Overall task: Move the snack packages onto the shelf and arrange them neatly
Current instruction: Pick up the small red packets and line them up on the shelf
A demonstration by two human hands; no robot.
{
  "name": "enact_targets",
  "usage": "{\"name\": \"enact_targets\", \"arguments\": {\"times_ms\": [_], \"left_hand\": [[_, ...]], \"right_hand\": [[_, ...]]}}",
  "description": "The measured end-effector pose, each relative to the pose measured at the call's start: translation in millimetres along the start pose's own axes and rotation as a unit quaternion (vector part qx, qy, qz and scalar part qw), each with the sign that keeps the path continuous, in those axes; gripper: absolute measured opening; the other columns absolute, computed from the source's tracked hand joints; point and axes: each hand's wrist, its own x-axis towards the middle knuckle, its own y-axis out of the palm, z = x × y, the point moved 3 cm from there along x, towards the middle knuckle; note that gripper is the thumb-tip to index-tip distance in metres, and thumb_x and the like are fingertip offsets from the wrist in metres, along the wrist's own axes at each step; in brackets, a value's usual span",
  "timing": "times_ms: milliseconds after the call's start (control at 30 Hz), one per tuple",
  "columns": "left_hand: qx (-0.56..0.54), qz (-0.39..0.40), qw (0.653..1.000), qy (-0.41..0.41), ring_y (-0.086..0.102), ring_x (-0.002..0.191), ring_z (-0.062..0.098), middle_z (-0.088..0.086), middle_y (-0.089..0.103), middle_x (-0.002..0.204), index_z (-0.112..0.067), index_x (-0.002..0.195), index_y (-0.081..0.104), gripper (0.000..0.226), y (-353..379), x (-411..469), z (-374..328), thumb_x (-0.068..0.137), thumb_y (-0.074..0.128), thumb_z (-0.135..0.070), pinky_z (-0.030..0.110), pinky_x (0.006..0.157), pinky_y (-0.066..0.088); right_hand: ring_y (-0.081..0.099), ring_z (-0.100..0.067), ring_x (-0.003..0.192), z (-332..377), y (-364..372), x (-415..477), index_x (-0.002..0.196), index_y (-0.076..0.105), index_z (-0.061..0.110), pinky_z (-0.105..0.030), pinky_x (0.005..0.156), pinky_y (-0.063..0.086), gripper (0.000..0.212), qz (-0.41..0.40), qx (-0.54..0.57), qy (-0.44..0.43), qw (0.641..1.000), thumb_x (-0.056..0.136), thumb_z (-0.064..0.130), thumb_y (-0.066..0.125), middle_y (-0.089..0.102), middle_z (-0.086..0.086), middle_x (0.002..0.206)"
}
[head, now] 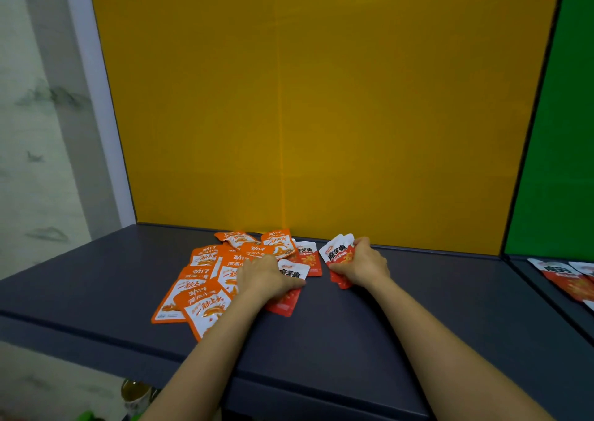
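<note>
Several orange-and-white snack packages (205,279) lie overlapping in a loose heap on the dark grey shelf (353,330), left of centre. Red-and-white snack packages lie beside them: one (308,259) flat near the back wall, one (289,288) under my left hand (265,279), which presses on it with fingers curled over its top. My right hand (361,264) grips another red-and-white package (339,258), lifted at a tilt just right of the heap.
A yellow back panel (321,115) rises behind the shelf. A green panel (559,131) backs the neighbouring shelf section at right, where more red-and-white packages (569,280) lie. Below the shelf's front edge at lower left, a jar-like object (135,391) shows.
</note>
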Motion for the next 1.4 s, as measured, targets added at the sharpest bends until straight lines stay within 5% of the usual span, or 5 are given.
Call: {"name": "enact_targets", "arguments": {"times_ms": [267, 433, 833, 1100, 1400], "left_hand": [[-0.171, -0.058, 0.981, 0.074, 0.055, 0.104, 0.028, 0.011, 0.060, 0.114, -0.008, 0.106, 0.049, 0.054, 4.6, -3.6, -25.5, 0.074, 0.072, -0.045, 0.029, 0.070, 0.034], [-0.336, -0.029, 0.938, 0.078, 0.062, 0.102, 0.024, 0.010, 0.067, 0.112, -0.007, 0.105, 0.062, 0.042, 4.9, 5.2, -45.7, 0.074, 0.077, -0.031, 0.034, 0.085, 0.048], [-0.279, -0.111, 0.953, 0.045, 0.057, 0.109, 0.028, 0.014, 0.061, 0.120, -0.006, 0.115, 0.053, 0.051, 14.1, 42.4, -33.9, 0.080, 0.069, -0.040, 0.030, 0.078, 0.041], [-0.078, -0.075, 0.994, 0.024, 0.041, 0.126, 0.035, 0.020, 0.048, 0.134, 0.001, 0.126, 0.043, 0.072, 21.0, 47.9, -31.3, 0.084, 0.055, -0.056, 0.039, 0.102, 0.034], [-0.159, -0.082, 0.983, 0.029, 0.042, 0.120, 0.032, 0.019, 0.054, 0.122, -0.003, 0.116, 0.045, 0.068, 17.5, 49.5, -35.8, 0.070, 0.076, -0.043, 0.037, 0.091, 0.041]], "right_hand": [[0.051, -0.030, 0.120, -8.0, -3.5, 3.9, 0.133, 0.033, 0.019, -0.035, 0.094, 0.042, 0.069, -0.004, 0.065, -0.018, 0.998, 0.079, 0.038, 0.071, 0.054, -0.010, 0.131], [0.057, -0.027, 0.111, -17.2, -8.3, 6.6, 0.129, 0.039, 0.018, -0.040, 0.096, 0.047, 0.063, -0.013, 0.236, 0.020, 0.972, 0.078, 0.030, 0.073, 0.058, -0.010, 0.125], [0.058, -0.027, 0.110, -22.4, -11.3, 11.0, 0.133, 0.035, 0.017, -0.040, 0.093, 0.050, 0.064, -0.024, 0.303, 0.034, 0.952, 0.081, 0.024, 0.072, 0.056, -0.011, 0.127], [0.057, -0.029, 0.112, -18.8, -8.2, 9.8, 0.132, 0.035, 0.017, -0.044, 0.097, 0.047, 0.063, -0.017, 0.252, 0.023, 0.967, 0.081, 0.028, 0.071, 0.056, -0.011, 0.125], [0.056, -0.029, 0.113, -17.5, -8.6, 6.5, 0.131, 0.035, 0.017, -0.045, 0.098, 0.045, 0.062, -0.014, 0.218, 0.010, 0.976, 0.081, 0.029, 0.070, 0.058, -0.011, 0.126]]}}
